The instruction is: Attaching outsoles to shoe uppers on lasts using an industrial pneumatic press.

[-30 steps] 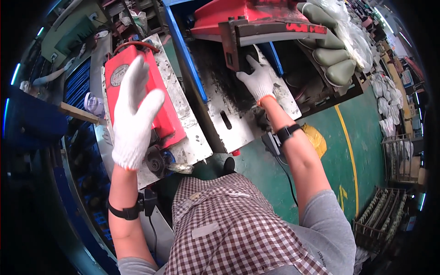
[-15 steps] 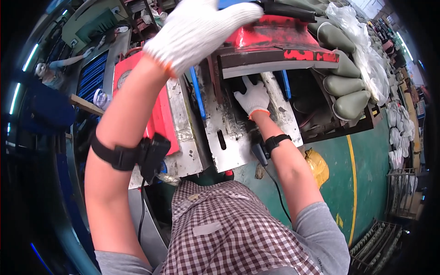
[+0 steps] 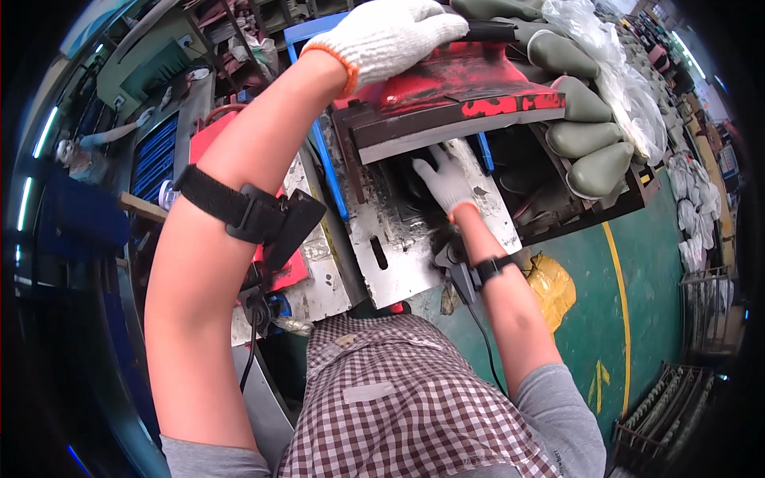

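My left hand (image 3: pixel 390 38), in a white knit glove with an orange cuff, closes over the left end of a black bar (image 3: pixel 488 32). The bar runs along the top of a red hinged cover (image 3: pixel 454 80) with worn paint and a dark front edge. Below that raised cover, my right hand (image 3: pixel 448 185), gloved alike, reaches into the gap above the machine's metal bed (image 3: pixel 398 275). Its thumb and fingers are spread near a dark recess (image 3: pixel 402 187); the fingertips are partly hidden in shadow. I see nothing held in it.
Olive-green boot-shaped pieces (image 3: pixel 590 135) are stacked right of the machine under clear plastic (image 3: pixel 637 103). A yellow bag (image 3: pixel 551 291) lies on the green floor. Black racks (image 3: pixel 665 414) stand lower right. Another person (image 3: pixel 84 155) works at the far left.
My left hand has come from the air down and right onto the black bar. My right hand has shifted slightly lower, its fingers more apart. The view has turned a little.
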{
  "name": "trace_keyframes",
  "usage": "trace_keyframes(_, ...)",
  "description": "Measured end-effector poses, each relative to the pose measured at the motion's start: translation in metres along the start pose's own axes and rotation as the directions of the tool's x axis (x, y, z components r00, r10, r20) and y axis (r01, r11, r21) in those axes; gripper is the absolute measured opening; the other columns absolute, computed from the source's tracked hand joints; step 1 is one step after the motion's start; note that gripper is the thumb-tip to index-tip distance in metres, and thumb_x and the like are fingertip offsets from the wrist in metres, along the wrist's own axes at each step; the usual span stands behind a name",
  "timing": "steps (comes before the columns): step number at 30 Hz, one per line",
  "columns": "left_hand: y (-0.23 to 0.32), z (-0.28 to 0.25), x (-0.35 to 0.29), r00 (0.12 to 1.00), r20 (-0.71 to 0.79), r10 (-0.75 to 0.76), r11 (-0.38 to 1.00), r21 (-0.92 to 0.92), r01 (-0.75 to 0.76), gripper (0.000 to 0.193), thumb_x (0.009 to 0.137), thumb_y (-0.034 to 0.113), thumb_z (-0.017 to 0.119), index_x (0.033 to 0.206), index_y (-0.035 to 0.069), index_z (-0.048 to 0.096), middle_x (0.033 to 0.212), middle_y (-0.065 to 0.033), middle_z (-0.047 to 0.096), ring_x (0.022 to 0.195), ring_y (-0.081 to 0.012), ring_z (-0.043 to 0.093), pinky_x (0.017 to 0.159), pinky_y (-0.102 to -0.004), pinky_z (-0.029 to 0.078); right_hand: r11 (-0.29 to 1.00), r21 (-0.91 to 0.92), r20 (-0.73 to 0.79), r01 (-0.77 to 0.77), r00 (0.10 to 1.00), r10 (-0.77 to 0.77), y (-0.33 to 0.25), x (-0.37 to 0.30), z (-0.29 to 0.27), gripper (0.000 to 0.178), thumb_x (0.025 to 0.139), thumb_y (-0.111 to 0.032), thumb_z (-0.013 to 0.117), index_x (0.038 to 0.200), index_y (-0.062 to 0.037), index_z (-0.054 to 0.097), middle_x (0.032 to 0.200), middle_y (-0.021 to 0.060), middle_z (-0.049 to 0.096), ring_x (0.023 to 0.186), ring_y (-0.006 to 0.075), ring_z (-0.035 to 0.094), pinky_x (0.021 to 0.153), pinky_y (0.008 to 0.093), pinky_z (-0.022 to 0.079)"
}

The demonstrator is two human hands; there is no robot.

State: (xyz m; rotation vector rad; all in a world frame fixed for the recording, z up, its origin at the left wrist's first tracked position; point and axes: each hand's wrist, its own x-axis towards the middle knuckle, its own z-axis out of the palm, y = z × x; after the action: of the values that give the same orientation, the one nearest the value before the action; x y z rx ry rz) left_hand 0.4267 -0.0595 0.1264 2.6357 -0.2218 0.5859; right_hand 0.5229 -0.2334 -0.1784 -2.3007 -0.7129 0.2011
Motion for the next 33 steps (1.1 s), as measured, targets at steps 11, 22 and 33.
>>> trace_keyframes(11, 0.027, 0.094, -0.070, 0.990, -0.139, 0.013, 0.998, 0.065, -0.004, 0.024, 0.089, 0.030, 0.068, 0.083, 0.007, 0.072, 0.087, -0.0126, 0.071, 0.102, -0.0359, 0.065, 0.092, -0.0469, 0.050, 0.778, 0.492, 0.002, -0.390, 0.895, 0.446, 0.090, -0.237, -0.051, 0.026, 0.103, -0.026, 0.059, 0.107, -0.0014, 0.066, 0.097, 0.0035, 0.067, 0.087, 0.0119, 0.059, 0.080, 0.0297, 0.049)
trace_keyframes(22, 0.024, 0.228, -0.156, 0.971, -0.200, 0.135, 0.990, 0.066, -0.124, 0.023, 0.074, 0.024, 0.079, 0.076, 0.006, 0.065, 0.076, -0.0130, 0.059, 0.107, -0.0379, 0.060, 0.087, -0.0523, 0.048, -0.272, 0.638, 0.769, -0.721, 0.619, 0.163, 0.049, -0.266, -0.055, 0.048, 0.110, -0.051, 0.040, 0.140, -0.0162, 0.055, 0.103, 0.0100, 0.071, 0.074, 0.0171, 0.066, 0.058, 0.0245, 0.048)
trace_keyframes(33, 0.017, 0.257, -0.159, 0.956, -0.214, 0.200, 0.978, 0.100, -0.182, 0.025, 0.070, 0.023, 0.081, 0.081, 0.007, 0.066, 0.080, -0.0108, 0.059, 0.112, -0.0363, 0.058, 0.087, -0.0537, 0.049, 0.565, 0.701, -0.049, -0.434, 0.762, 0.646, 0.106, -0.209, -0.060, 0.035, 0.101, -0.036, 0.056, 0.111, -0.0081, 0.074, 0.092, 0.0039, 0.070, 0.075, 0.0152, 0.065, 0.064, 0.0310, 0.051)
